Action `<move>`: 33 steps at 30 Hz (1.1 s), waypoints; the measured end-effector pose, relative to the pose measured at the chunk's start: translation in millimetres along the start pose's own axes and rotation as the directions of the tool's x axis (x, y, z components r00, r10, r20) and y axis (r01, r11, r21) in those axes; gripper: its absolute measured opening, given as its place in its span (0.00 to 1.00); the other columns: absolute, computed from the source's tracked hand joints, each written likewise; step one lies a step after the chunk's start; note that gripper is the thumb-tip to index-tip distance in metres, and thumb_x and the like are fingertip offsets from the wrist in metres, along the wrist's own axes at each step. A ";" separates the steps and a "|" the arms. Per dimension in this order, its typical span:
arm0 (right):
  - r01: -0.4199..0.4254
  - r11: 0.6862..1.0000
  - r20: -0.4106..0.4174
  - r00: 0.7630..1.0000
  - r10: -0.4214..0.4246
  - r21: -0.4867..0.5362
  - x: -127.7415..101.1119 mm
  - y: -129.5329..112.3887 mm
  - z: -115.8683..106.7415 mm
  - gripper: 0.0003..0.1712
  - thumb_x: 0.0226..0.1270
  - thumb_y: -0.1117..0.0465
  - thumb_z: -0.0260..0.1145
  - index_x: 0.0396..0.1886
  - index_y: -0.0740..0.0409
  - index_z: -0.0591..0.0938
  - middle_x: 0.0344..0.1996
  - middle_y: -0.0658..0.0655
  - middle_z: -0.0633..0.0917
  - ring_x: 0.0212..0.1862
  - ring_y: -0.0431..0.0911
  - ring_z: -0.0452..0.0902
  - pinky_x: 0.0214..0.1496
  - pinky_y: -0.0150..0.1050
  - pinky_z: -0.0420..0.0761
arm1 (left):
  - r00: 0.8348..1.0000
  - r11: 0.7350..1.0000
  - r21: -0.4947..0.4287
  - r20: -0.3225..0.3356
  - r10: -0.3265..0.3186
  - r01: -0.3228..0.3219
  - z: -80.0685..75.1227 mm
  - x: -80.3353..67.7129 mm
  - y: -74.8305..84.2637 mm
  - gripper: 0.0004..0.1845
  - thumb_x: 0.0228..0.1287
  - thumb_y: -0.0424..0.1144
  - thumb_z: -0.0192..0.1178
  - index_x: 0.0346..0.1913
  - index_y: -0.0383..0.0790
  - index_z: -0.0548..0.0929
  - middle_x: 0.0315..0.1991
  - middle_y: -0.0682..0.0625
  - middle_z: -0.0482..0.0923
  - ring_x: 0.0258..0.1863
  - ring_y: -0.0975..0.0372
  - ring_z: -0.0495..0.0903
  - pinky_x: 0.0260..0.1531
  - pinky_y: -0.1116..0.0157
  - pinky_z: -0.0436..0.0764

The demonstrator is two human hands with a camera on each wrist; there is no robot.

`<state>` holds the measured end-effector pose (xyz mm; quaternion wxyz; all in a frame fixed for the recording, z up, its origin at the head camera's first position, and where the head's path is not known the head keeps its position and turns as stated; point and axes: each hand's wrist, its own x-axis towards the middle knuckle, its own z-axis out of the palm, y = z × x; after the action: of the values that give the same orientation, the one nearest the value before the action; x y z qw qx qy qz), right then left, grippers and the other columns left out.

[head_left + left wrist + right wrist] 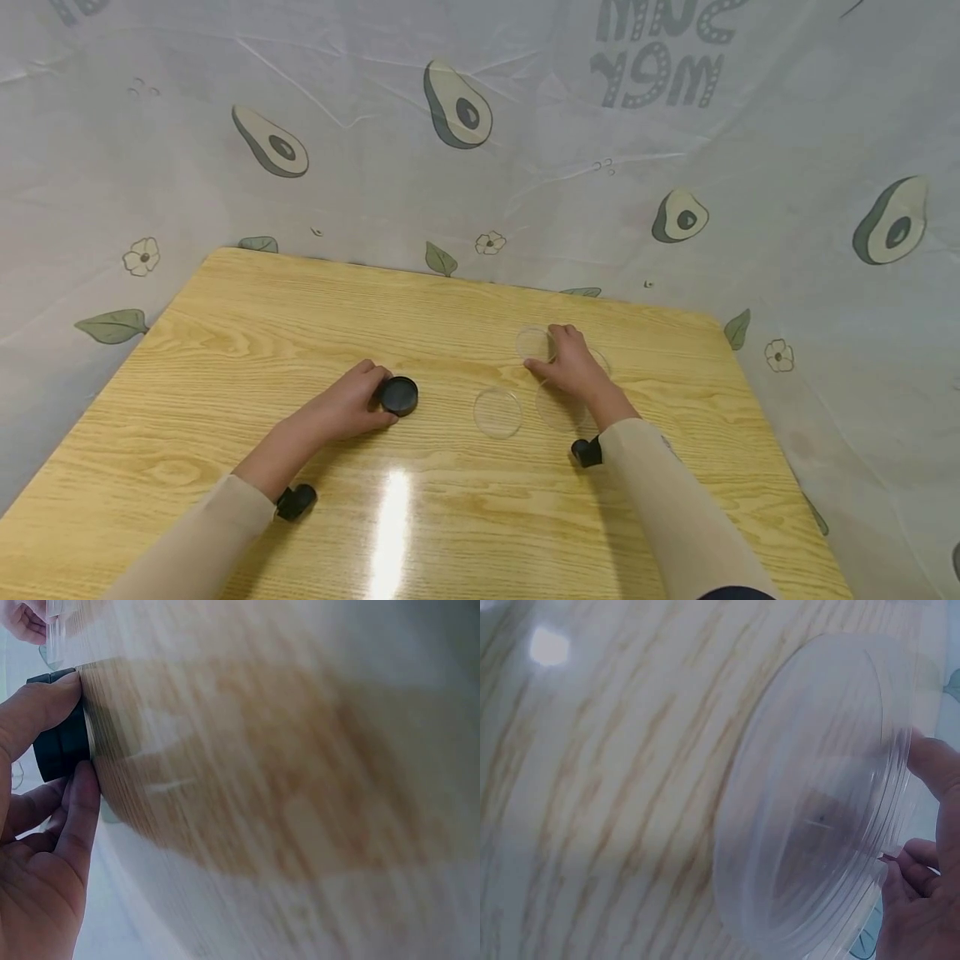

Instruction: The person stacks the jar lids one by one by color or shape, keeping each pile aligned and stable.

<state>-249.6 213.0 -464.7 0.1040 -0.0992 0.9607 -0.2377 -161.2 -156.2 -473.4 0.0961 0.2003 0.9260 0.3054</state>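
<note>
My left hand [352, 404] grips a black round lid [399, 396] low over the wooden table, recessed side up. In the left wrist view the thumb and fingertips press on opposite sides of its black rim [64, 750]. Toward the back right, my right hand [576, 367] pinches the edge of a clear round lid [529, 342] between thumb and fingers. Below that hand lies a larger clear lid [558, 407], which fills much of the right wrist view [780, 795]. Another clear lid [599, 360] is partly hidden behind the right hand.
Between the hands a clear round lid [497, 412] lies flat on the wooden table [465, 508]. A pale curtain [360, 167] printed with avocados hangs right behind the table's back edge. Glare [390, 533] shows on the tabletop near the front.
</note>
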 end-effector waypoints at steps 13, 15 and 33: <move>0.010 1.000 -0.005 1.000 -0.010 0.001 -0.9 -4.7 -3.2 0.47 0.66 0.46 0.65 0.74 0.66 0.57 0.70 0.70 0.61 0.71 0.63 0.58 0.69 0.60 0.65 | 1.000 1.000 -0.005 -0.005 0.011 -0.011 -1.1 -1.1 -1.5 0.26 0.55 0.41 0.71 0.53 0.32 0.76 0.41 0.44 0.71 0.35 0.60 0.68 0.37 0.62 0.72; 0.010 1.000 -0.005 1.000 -0.010 0.001 -0.8 -4.7 -3.4 0.47 0.66 0.46 0.65 0.74 0.66 0.57 0.69 0.70 0.61 0.70 0.63 0.59 0.68 0.60 0.66 | 1.000 1.000 -0.005 -0.006 0.012 -0.012 -1.1 -1.4 -1.2 0.26 0.55 0.41 0.71 0.53 0.32 0.76 0.41 0.44 0.71 0.34 0.60 0.68 0.37 0.62 0.72; 0.035 0.999 -0.039 0.999 -0.034 0.016 -4.5 -4.2 -2.9 0.47 0.63 0.45 0.68 0.73 0.63 0.60 0.66 0.66 0.66 0.68 0.60 0.65 0.67 0.58 0.69 | 1.000 1.000 -0.014 -0.010 0.018 -0.018 -1.3 -2.4 0.5 0.25 0.55 0.40 0.71 0.53 0.33 0.76 0.40 0.44 0.71 0.34 0.60 0.67 0.36 0.62 0.70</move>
<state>-245.3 211.7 -459.5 0.0821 -0.1102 0.9586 -0.2495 -159.2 -157.5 -471.9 0.0900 0.2065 0.9224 0.3138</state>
